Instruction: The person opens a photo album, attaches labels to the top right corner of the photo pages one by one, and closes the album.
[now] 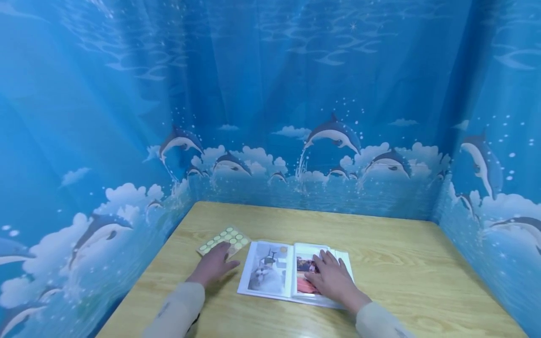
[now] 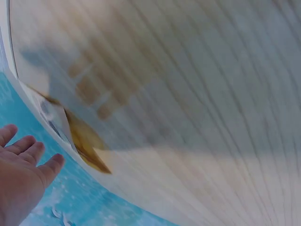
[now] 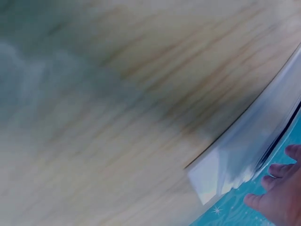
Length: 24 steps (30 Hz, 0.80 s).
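Note:
A small photo album (image 1: 291, 270) lies open on the table, with a greyish cat picture on its left page and a darker, red-toned picture on its right page. My right hand (image 1: 334, 277) is laid over the right page with fingers spread, covering part of that picture. To the album's left is a sheet of round pale-green stickers (image 1: 234, 234), set at a slant. My left hand (image 1: 214, 265) reaches over the sheet's near edge, fingers extended and thumb apart; whether they touch it I cannot tell. In the left wrist view those fingers (image 2: 35, 153) look loosely straight.
The light wood table (image 1: 405, 263) carries the album and sheet. Blue curtains (image 1: 262, 94) printed with dolphins and clouds hang behind it and along both sides. Pale sleeves (image 1: 179, 305) cover both forearms.

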Motion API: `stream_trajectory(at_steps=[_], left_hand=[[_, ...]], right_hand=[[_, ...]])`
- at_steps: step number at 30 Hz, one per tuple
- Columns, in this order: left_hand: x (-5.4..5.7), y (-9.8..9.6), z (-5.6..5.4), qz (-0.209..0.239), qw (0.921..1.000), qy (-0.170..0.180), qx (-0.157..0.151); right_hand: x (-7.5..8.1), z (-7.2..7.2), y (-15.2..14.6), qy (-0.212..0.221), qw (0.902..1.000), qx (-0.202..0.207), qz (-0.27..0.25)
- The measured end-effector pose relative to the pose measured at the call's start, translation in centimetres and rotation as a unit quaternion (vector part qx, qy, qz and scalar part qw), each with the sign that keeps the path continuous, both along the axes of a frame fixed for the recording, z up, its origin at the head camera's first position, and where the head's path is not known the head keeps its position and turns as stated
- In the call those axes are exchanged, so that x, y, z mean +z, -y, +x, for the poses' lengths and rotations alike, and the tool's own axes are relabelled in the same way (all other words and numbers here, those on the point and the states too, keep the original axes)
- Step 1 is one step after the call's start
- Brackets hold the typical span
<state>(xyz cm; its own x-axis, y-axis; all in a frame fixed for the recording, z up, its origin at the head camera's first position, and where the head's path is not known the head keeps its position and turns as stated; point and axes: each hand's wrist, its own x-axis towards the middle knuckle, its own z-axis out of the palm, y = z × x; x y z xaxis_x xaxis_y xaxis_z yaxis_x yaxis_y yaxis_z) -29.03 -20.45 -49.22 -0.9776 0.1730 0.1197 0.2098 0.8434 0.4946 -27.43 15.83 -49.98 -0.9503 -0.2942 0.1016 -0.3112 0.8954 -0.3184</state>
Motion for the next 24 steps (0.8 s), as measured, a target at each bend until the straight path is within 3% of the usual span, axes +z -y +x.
stream_trajectory(at_steps=[8,17,24], left_hand=[[1.4,2.7,-0.7,-0.02,0.9988,0.011,0.043],[1.3,5.2,-1.6,-0.018,0.9941,0.067,0.083],[1.1,5.9,-2.5,-0.029,0.9905,0.087,0.103]], right_hand=[[-0.2,0.7,-1.6,0.003,1.0,0.004,-0.006],[-1.0,1.0,-1.8,0.01,0.9999,0.003,-0.014],[-1.4,1.0,-1.9,0.005,0.9998,0.002,-0.019]])
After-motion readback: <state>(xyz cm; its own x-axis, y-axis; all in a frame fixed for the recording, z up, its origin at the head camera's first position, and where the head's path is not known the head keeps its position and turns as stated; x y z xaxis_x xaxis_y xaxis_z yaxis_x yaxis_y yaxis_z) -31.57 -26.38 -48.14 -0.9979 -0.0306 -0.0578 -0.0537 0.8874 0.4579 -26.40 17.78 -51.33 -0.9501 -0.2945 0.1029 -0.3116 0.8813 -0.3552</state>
